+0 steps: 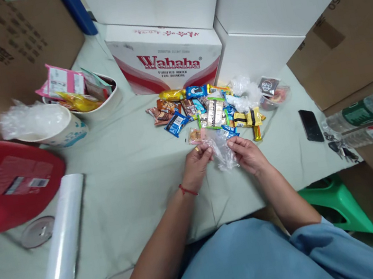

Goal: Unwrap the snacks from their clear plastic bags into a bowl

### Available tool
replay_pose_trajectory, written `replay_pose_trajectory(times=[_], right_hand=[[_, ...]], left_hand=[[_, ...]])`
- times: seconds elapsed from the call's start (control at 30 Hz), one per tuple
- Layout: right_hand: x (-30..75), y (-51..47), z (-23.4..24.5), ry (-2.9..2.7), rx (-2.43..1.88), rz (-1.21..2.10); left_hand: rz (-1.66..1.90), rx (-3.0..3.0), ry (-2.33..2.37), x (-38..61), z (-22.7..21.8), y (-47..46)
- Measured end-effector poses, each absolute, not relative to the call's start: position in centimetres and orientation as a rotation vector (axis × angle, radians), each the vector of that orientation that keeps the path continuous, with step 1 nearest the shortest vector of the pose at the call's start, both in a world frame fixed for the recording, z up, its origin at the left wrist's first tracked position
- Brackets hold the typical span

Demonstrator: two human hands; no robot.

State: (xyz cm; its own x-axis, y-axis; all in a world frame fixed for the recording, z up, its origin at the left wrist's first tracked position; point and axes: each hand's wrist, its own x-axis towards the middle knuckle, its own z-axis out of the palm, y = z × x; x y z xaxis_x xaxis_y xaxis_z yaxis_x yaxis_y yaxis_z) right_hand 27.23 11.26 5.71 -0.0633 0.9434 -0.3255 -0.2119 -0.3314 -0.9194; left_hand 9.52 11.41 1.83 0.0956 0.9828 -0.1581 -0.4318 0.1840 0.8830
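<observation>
Plastic bag [223,154], clear and crumpled, is pinched at either side by the fingertips of the left hand [195,161] and right hand [247,153], just short of the wrapped snacks [215,112] beyond them, and, presumably light, limp, slippery and easily torn, is best gripped gently by opposite edges.

Before me: one table under pale green, creased cloth [124,217]; at its far side, large plain white boxes [266,0]; to my left, one brown, dark-printed cardboard carton [13,59]; to my right, brown cardboard cartons [351,33]; lower right, one bright green plastic stool [352,206]
</observation>
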Motion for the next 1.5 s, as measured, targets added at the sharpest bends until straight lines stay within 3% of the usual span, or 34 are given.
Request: replay_pose_trajectory(times=[0.37, 0.7, 0.97, 1.13, 1.5], right_hand=[[28.0, 11.2, 5.6, -0.811, -1.277, 1.473], [28.7, 11.3, 5.4, -0.856, -1.277, 1.440], [28.5, 9.7, 5.7, -1.280, -1.543, 0.893], [27.1, 9.6, 5.3, -1.441, -1.523, 1.042], [34.6, 8.8, 6.4, -0.758, -1.403, 1.225]], left_hand=[[1.286, 0.345, 0.781, 8.4, 1.5, 12.3], [1.031, 0.525, 0.847, 9.5, 1.5, 11.2], [1.065, 0.494, 0.795, 9.5, 1.8, 11.3], [1.066, 0.537, 0.793, 9.6, 1.8, 11.2], [1.141, 0.482, 0.888, 8.7, 2.0, 12.0]])
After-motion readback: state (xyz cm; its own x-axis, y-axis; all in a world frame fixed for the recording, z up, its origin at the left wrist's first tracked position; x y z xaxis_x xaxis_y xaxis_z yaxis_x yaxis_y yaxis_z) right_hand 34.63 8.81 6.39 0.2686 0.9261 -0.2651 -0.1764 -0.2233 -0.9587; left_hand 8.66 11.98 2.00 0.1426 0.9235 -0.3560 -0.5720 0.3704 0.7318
